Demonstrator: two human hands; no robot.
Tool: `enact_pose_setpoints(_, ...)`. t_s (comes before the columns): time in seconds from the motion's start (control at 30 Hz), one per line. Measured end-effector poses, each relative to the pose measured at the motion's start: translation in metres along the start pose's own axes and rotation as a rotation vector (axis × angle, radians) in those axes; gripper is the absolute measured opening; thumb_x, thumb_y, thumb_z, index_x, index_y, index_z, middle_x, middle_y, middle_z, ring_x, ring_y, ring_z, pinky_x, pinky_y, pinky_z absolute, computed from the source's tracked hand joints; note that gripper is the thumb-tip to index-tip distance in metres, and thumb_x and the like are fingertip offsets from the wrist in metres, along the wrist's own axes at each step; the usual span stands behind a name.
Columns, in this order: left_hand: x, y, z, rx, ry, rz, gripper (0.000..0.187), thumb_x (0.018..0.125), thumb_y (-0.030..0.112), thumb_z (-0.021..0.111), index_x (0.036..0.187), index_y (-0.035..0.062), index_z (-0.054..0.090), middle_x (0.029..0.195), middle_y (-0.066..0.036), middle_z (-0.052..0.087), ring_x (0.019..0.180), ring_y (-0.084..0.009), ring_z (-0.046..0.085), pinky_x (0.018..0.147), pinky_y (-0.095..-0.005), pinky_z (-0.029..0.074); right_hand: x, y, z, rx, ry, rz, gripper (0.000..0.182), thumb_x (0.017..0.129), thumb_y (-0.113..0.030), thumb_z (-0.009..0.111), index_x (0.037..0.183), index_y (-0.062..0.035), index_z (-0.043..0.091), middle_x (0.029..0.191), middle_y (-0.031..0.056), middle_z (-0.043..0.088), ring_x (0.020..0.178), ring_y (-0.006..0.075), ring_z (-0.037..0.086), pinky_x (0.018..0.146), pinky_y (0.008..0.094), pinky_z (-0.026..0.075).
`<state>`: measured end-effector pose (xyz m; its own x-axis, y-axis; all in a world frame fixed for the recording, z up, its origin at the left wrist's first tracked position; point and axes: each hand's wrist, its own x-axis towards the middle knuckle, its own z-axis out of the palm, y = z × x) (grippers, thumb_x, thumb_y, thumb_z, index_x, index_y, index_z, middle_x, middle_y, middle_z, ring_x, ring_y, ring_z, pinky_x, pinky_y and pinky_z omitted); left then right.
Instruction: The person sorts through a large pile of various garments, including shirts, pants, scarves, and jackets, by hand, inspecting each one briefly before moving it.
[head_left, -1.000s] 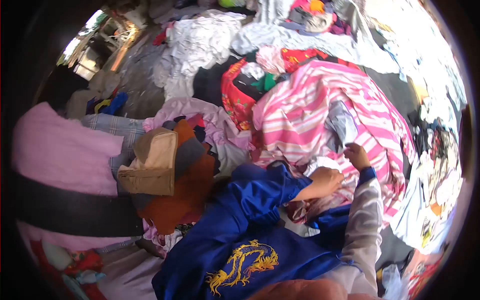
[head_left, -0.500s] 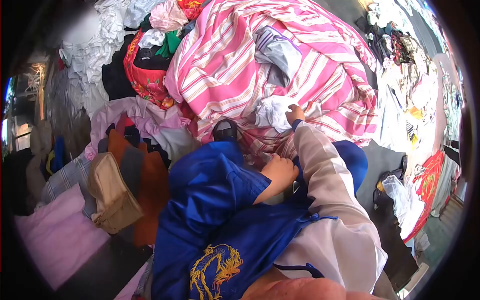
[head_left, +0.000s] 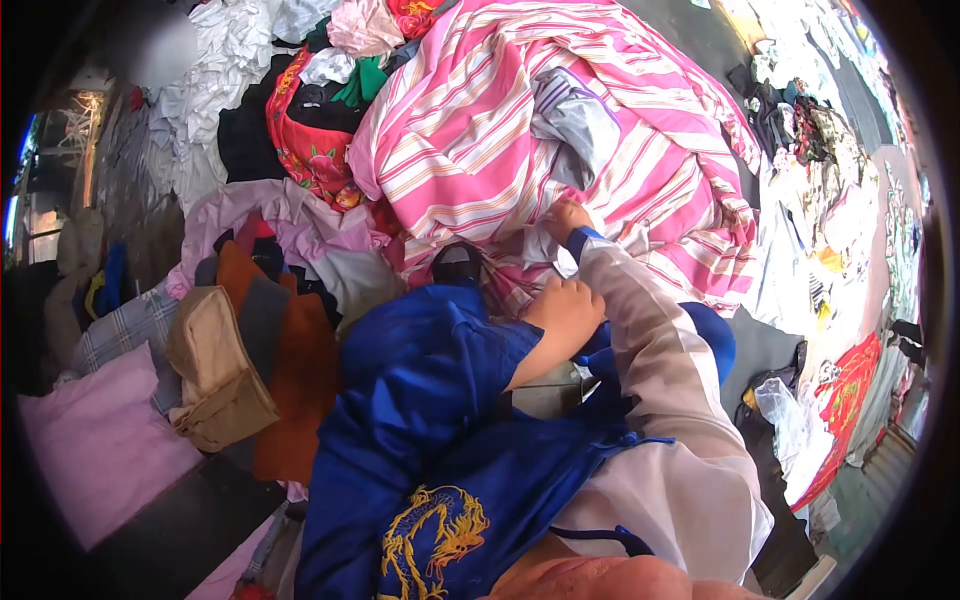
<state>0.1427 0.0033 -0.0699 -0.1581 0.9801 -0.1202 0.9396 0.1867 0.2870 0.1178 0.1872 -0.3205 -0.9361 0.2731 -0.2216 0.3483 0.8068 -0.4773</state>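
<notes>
My right hand (head_left: 567,216), at the end of a pale sleeve, is closed at the upper end of a crumpled white cloth (head_left: 541,247). The cloth lies over the pink-and-white striped fabric (head_left: 455,150), partly hidden by my hands. Just below, nearer my body, my left hand (head_left: 566,312) is curled with its knuckles up, close to the cloth's lower end. Its fingertips are out of sight, so what they hold cannot be made out. A grey-white garment with purple stripes (head_left: 577,115) rests on the striped fabric beyond my right hand.
A dark shoe (head_left: 457,264) shows left of my hands. Folded beige cloth (head_left: 215,370), an orange-brown piece (head_left: 295,385) and pink cloth (head_left: 110,440) lie at left. Red floral fabric (head_left: 305,145) and white garments (head_left: 205,85) are farther back; mixed clothes (head_left: 800,215) spread along the right.
My right hand has moved left and slightly up across the white cloth, which is now bunched and narrower between my hands. My left hand has risen toward it. The view has shifted slightly.
</notes>
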Motion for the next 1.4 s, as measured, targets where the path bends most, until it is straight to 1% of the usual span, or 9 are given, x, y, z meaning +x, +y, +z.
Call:
enact_pose_setpoints(0.13, 0.017, -0.050, -0.058, -0.088, 0.263, -0.257, 0.028, 0.081, 0.021, 0.071, 0.101, 0.0042, 0.061, 0.085, -0.013, 0.066, 0.082, -0.0314, 0.067, 0.069, -0.0439, 0.051, 0.024, -0.046, -0.130, 0.475, 0.235, 0.164, 0.040, 0.080, -0.033, 0.079, 0.101, -0.0004, 0.070, 0.089, 0.0120, 0.069, 0.081, 0.0228, 0.068, 0.074, 0.0342, 0.053)
enact_pose_setpoints(0.2, 0.020, -0.070, -0.087, -0.215, 0.292, -0.434, 0.035, 0.084, 0.025, 0.072, 0.107, 0.0013, 0.061, 0.092, -0.017, 0.066, 0.086, -0.0372, 0.066, 0.077, -0.0479, 0.053, 0.006, -0.086, -0.191, 1.093, 0.242, 0.005, 0.033, 0.086, -0.024, 0.078, 0.105, 0.0011, 0.067, 0.086, 0.0060, 0.070, 0.077, 0.0125, 0.065, 0.070, 0.0275, 0.051)
enact_pose_setpoints(0.3, 0.020, -0.085, -0.109, -0.382, 0.607, -0.470, 0.039, 0.083, 0.018, 0.072, 0.113, -0.0007, 0.057, 0.102, -0.020, 0.064, 0.096, -0.0403, 0.064, 0.083, -0.0481, 0.051, -0.038, -0.125, -0.255, 1.193, 0.288, -0.234, 0.020, 0.087, -0.008, 0.076, 0.102, -0.0023, 0.063, 0.101, 0.0028, 0.065, 0.086, 0.0093, 0.062, 0.073, 0.0242, 0.050)
enact_pose_setpoints(0.37, 0.024, -0.082, -0.110, -0.422, 0.856, -0.382, 0.037, 0.082, 0.014, 0.073, 0.109, -0.0025, 0.055, 0.105, -0.020, 0.063, 0.098, -0.0408, 0.062, 0.084, -0.0495, 0.050, -0.083, -0.147, -0.288, 1.186, 0.275, -0.338, 0.017, 0.087, -0.004, 0.074, 0.096, -0.0044, 0.060, 0.116, 0.0049, 0.059, 0.098, 0.0104, 0.058, 0.079, 0.0262, 0.048)
enact_pose_setpoints(0.47, 0.026, -0.071, -0.114, -0.531, 0.825, -0.229, 0.044, 0.082, 0.011, 0.072, 0.120, -0.0025, 0.053, 0.116, -0.023, 0.058, 0.110, -0.0418, 0.058, 0.091, -0.0461, 0.048, -0.122, -0.146, -0.300, 1.012, 0.334, -0.526, 0.015, 0.087, -0.004, 0.073, 0.092, -0.0052, 0.059, 0.122, 0.0073, 0.058, 0.103, 0.0137, 0.056, 0.091, 0.0301, 0.044)
enact_pose_setpoints(0.6, 0.027, -0.068, -0.102, -0.567, 0.648, -0.153, 0.027, 0.084, 0.013, 0.072, 0.105, -0.0005, 0.064, 0.095, -0.020, 0.067, 0.088, -0.0396, 0.065, 0.075, -0.0467, 0.050, -0.130, -0.137, -0.289, 1.309, 0.422, -0.435, 0.011, 0.089, -0.005, 0.071, 0.093, -0.0034, 0.061, 0.118, 0.0078, 0.062, 0.102, 0.0140, 0.057, 0.092, 0.0297, 0.043)
enact_pose_setpoints(0.77, 0.035, -0.078, -0.108, -0.616, 0.766, -0.212, 0.015, 0.091, 0.014, 0.066, 0.091, -0.0015, 0.069, 0.082, -0.019, 0.068, 0.075, -0.0351, 0.067, 0.067, -0.0405, 0.050, -0.106, -0.086, -0.277, 1.467, 0.565, 0.002, 0.010, 0.091, -0.009, 0.070, 0.086, -0.0052, 0.063, 0.077, -0.0025, 0.064, 0.067, 0.0062, 0.056, 0.064, 0.0219, 0.044)
enact_pose_setpoints(1.1, 0.048, -0.107, -0.107, -1.148, 1.153, -0.313, 0.014, 0.092, 0.000, 0.066, 0.105, -0.0009, 0.063, 0.092, -0.004, 0.066, 0.085, -0.0096, 0.062, 0.078, -0.0240, 0.050, -0.115, -0.077, -0.305, 1.323, 0.482, 0.107, 0.029, 0.090, -0.004, 0.062, 0.118, -0.0015, 0.063, 0.071, 0.0008, 0.060, 0.041, 0.0049, 0.043, 0.036, 0.0212, 0.029)
enact_pose_setpoints(1.4, 0.035, -0.123, -0.120, -1.057, 1.203, -0.414, 0.018, 0.095, 0.001, 0.060, 0.112, -0.0033, 0.065, 0.106, -0.010, 0.069, 0.094, -0.0138, 0.065, 0.085, -0.0268, 0.051, -0.116, -0.080, -0.309, 1.084, 0.559, 0.087, 0.034, 0.087, -0.005, 0.066, 0.120, 0.0024, 0.065, 0.091, 0.0103, 0.074, 0.081, 0.0166, 0.073, 0.062, 0.0254, 0.054)
